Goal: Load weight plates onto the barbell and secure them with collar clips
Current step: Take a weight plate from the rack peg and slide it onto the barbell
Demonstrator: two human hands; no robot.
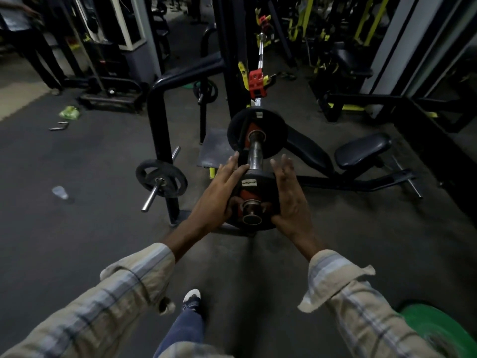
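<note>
The barbell's steel sleeve [255,153] points toward me from the rack. A black weight plate [273,135] sits far up the sleeve. A second black plate [260,187] with red lettering sits near the sleeve's end, and I hold it between both palms. My left hand [219,200] presses its left rim and my right hand [289,197] its right rim, fingers stretched out. A red collar clip [256,82] is clamped on the thin bar beyond the plates. Another red collar clip [264,21] shows further up the bar.
A black rack post stands left with a plate [161,178] on its storage peg. A padded bench seat [361,148] lies right of the bar. A green plate [436,329] lies at the bottom right. A person stands at the far left.
</note>
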